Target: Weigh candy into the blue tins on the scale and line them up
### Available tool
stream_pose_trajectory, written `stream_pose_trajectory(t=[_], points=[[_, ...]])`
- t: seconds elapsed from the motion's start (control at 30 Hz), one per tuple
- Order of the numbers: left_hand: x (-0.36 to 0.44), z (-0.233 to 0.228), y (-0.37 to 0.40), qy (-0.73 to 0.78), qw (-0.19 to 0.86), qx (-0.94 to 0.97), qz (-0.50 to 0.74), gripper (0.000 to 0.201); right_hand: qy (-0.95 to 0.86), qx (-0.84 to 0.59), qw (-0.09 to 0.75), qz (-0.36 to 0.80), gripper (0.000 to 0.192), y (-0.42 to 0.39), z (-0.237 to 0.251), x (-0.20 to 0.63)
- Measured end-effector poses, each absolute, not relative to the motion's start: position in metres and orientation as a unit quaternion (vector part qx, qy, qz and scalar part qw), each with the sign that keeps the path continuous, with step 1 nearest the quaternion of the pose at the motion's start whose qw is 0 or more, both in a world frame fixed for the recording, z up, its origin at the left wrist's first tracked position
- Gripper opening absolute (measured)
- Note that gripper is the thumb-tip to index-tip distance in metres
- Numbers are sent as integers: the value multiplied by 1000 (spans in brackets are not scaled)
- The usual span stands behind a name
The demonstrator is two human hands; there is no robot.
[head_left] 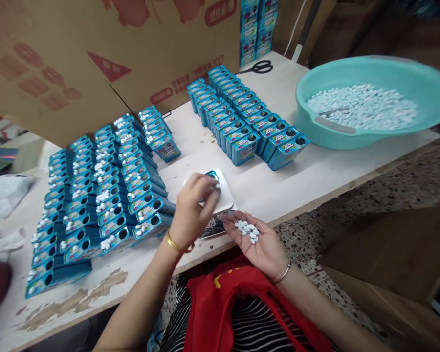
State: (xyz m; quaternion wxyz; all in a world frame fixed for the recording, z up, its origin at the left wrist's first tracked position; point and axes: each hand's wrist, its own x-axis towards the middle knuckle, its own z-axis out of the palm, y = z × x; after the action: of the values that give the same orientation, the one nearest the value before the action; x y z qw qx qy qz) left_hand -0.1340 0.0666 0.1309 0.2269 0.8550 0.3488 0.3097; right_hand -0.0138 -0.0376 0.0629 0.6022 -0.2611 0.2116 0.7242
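Observation:
My left hand (195,208) is over a small white scale (225,193), with its fingers pinched close together and slightly blurred. A small white candy (217,186) shows at its fingertips. Under those fingers a blue box (213,175) rests on the scale, mostly hidden. My right hand (266,249) is turned palm up beside the scale's front edge, cupped around several white oval candies (247,230). To the left of my left hand stand rows of blue boxes (146,210) with round dark holes, many with white candies lying on top.
More blue boxes (244,146) with dark holes stand in rows behind the scale. A turquoise basin (352,139) of white candies sits at the right. Black scissors (262,66) lie near the back. A large cardboard box (132,54) stands along the table's far side.

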Motion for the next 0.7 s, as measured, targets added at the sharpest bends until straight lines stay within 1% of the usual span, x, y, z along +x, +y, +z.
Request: stream_pose_trajectory(t=[0.07,0.17,0.33,0.43,0.5,0.6,0.7], points=[[-134,136,86,367,198,855,308,4,213,-259,604,724,26,-36,63,-14],[-135,135,102,379,188,860,285,5,212,-256,607,722,25,-36,60,-11],[-151,138,102,405,145,849,308,6,207,-261,614,716,25,-37,56,-6],[-163,141,87,411,129,842,326,5,212,-266,607,718,25,-35,56,-5],[-164,138,70,391,147,851,318,7,217,-266,598,724,25,-34,57,-8],[-156,120,34,333,192,887,258,16,225,-259,580,739,25,-35,57,-14],[-145,97,0,285,200,915,201,23,245,-255,547,759,21,-40,56,-18]])
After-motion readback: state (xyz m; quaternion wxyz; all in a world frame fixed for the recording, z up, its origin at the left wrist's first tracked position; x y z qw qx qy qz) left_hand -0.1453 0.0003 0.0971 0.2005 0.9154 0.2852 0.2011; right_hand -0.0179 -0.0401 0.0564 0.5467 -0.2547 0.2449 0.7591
